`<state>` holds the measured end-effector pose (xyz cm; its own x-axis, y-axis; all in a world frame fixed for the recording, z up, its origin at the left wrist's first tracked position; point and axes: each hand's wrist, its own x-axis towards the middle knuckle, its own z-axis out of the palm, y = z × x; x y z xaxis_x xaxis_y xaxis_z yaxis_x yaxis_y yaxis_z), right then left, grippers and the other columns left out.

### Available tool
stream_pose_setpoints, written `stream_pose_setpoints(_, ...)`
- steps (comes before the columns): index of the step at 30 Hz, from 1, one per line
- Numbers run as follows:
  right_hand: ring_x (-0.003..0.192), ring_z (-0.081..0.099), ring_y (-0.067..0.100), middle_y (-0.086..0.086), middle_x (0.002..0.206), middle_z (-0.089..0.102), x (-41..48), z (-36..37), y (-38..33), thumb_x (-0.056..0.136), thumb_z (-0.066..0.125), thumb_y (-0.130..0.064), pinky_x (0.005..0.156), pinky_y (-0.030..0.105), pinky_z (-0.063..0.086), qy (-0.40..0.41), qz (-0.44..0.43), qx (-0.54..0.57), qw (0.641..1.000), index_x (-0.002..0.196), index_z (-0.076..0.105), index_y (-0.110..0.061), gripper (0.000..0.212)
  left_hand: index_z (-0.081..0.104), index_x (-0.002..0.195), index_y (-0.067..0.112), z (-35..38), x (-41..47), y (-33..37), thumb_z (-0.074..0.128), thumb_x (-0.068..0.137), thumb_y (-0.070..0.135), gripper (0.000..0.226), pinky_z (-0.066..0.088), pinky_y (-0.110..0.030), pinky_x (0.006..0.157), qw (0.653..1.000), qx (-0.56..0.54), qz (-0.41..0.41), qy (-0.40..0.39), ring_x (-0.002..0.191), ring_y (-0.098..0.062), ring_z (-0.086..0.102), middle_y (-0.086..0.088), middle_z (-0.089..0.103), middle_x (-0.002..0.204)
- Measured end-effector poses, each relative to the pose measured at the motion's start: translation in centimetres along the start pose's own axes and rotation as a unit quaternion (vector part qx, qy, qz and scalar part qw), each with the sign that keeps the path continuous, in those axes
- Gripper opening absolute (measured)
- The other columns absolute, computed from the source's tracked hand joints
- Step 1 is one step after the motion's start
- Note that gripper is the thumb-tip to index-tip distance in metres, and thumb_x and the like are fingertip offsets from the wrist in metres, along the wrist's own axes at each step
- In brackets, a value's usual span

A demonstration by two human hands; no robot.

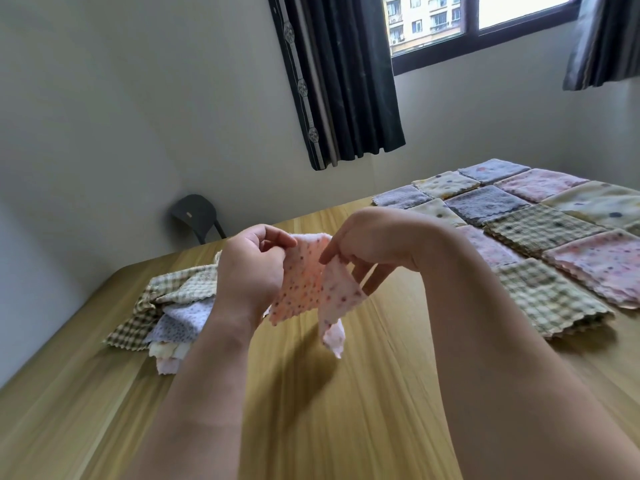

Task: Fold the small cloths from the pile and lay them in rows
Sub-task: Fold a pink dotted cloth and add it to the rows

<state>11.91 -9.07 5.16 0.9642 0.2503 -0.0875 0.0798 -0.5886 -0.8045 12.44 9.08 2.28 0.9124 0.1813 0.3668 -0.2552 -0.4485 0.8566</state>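
A small pink dotted cloth (304,285) hangs in the air above the wooden table (346,393). My left hand (252,268) pinches its upper left edge and my right hand (370,244) pinches its upper right edge; one corner droops down. The pile of unfolded cloths (173,306), checked, lilac and pink, lies on the table to the left, partly hidden by my left forearm. Folded cloths (540,230) lie in rows at the right, checked, pink, lilac and yellow dotted ones.
A dark chair (195,214) stands beyond the table's far left edge by the wall. Dark curtains (343,81) and a window (478,22) are behind. The table's left edge runs diagonally near the pile.
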Motion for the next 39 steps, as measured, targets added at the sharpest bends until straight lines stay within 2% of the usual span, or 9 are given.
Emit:
stream_pose_setpoints(4, 0.079, 0.076, 0.019, 0.005, 0.106, 0.074, 0.0, -0.1, 0.1, 0.087, 0.046, 0.011, 0.069, 0.037, 0.065, 0.013, -0.039, -0.046, 0.998, 0.106, 0.08, -0.022, 0.051, 0.077, 0.077, 0.02, 0.0, -0.5, 0.8, 0.054, 0.09, -0.003, 0.036, 0.057, -0.026, 0.072, 1.0, -0.018, 0.0, -0.013, 0.08, -0.008, 0.07, 0.008, 0.076, 0.078)
stream_pose_setpoints(8, 0.066, 0.073, 0.007, -0.005, 0.074, 0.077, -0.1, -0.5, 0.5, 0.09, 0.068, -0.015, 0.057, 0.022, 0.051, 0.048, -0.077, -0.071, 0.993, 0.088, 0.08, -0.019, 0.013, 0.08, 0.082, 0.016, -0.2, -1.0, 1.3, 0.052, 0.091, -0.002, 0.034, 0.062, -0.04, 0.078, 0.996, -0.076, 0.002, -0.044, 0.083, -0.02, 0.073, -0.004, 0.077, 0.082)
stream_pose_setpoints(12, 0.057, 0.063, 0.008, -0.002, 0.07, 0.075, 0.2, -0.7, 0.6, 0.084, 0.073, -0.056, 0.057, 0.022, 0.045, 0.091, -0.101, -0.094, 0.986, 0.074, 0.078, -0.019, 0.039, 0.078, 0.092, 0.007, -0.2, -1.2, 1.8, 0.058, 0.096, 0.009, 0.021, 0.061, -0.048, 0.086, 0.986, -0.142, 0.013, -0.088, 0.094, -0.036, 0.074, -0.013, 0.078, 0.092)
stream_pose_setpoints(15, 0.053, 0.057, 0.009, 0.003, 0.069, 0.074, 0.5, -0.8, 0.9, 0.084, 0.071, -0.061, 0.062, 0.03, 0.052, 0.132, -0.112, -0.094, 0.98, 0.07, 0.075, -0.016, 0.047, 0.077, 0.101, 0.009, -0.4, -1.0, 1.5, 0.067, 0.096, 0.04, 0.033, 0.06, -0.048, 0.088, 0.982, -0.142, 0.045, -0.115, 0.095, -0.031, 0.075, -0.012, 0.078, 0.097)
stream_pose_setpoints(17, 0.055, 0.06, 0.011, 0.004, 0.068, 0.074, 0.5, -0.9, 1.0, 0.084, 0.07, -0.062, 0.064, 0.032, 0.054, 0.14, -0.119, -0.088, 0.979, 0.068, 0.074, -0.017, 0.048, 0.077, 0.105, 0.013, -0.7, -1.1, 1.3, 0.076, 0.086, 0.047, 0.038, 0.06, -0.049, 0.088, 0.98, -0.134, 0.068, -0.127, 0.097, -0.028, 0.075, -0.009, 0.078, 0.099)
stream_pose_setpoints(20, 0.053, 0.058, 0.01, 0.004, 0.068, 0.074, 0.5, -1.0, 1.1, 0.084, 0.072, -0.058, 0.056, 0.027, 0.049, 0.143, -0.116, -0.081, 0.979, 0.068, 0.074, -0.016, 0.045, 0.076, 0.101, 0.02, -0.5, -1.2, 1.4, 0.086, 0.078, 0.035, 0.029, 0.063, -0.04, 0.079, 0.987, -0.094, 0.088, -0.092, 0.092, -0.018, 0.075, 0.0, 0.078, 0.096)
stream_pose_setpoints(25, 0.049, 0.051, 0.006, 0.0, 0.063, 0.07, 0.7, -0.8, 1.0, 0.081, 0.073, -0.062, 0.055, 0.024, 0.045, 0.138, -0.105, -0.085, 0.981, 0.069, 0.073, -0.019, 0.044, 0.078, 0.09, 0.021, -0.2, -1.0, 1.3, 0.077, 0.091, 0.026, 0.005, 0.061, -0.036, 0.079, 0.988, -0.087, 0.125, -0.034, 0.086, -0.016, 0.075, 0.003, 0.078, 0.087)
stream_pose_setpoints(31, 0.051, 0.049, 0.01, -0.005, 0.062, 0.06, 0.5, -0.7, 1.3, 0.077, 0.076, -0.063, 0.051, 0.024, 0.041, 0.06, -0.029, -0.133, 0.989, 0.098, 0.071, -0.031, 0.039, 0.074, 0.09, 0.021, -0.6, -0.5, 1.4, 0.071, 0.094, 0.016, 0.007, 0.054, -0.018, 0.073, 0.989, -0.08, 0.125, 0.013, 0.083, -0.008, 0.071, 0.006, 0.075, 0.086)
stream_pose_setpoints(39, 0.067, 0.067, 0.014, -0.002, 0.078, 0.075, 0.5, -0.8, 1.2, 0.087, 0.067, -0.062, 0.068, 0.031, 0.057, 0.072, -0.045, -0.144, 0.986, 0.099, 0.073, -0.03, 0.035, 0.068, 0.093, 0.026, -0.7, 0.5, 0.3, 0.066, 0.094, 0.012, 0.014, 0.058, -0.032, 0.083, 0.99, -0.066, 0.076, 0.101, 0.082, -0.008, 0.069, 0.006, 0.073, 0.088)
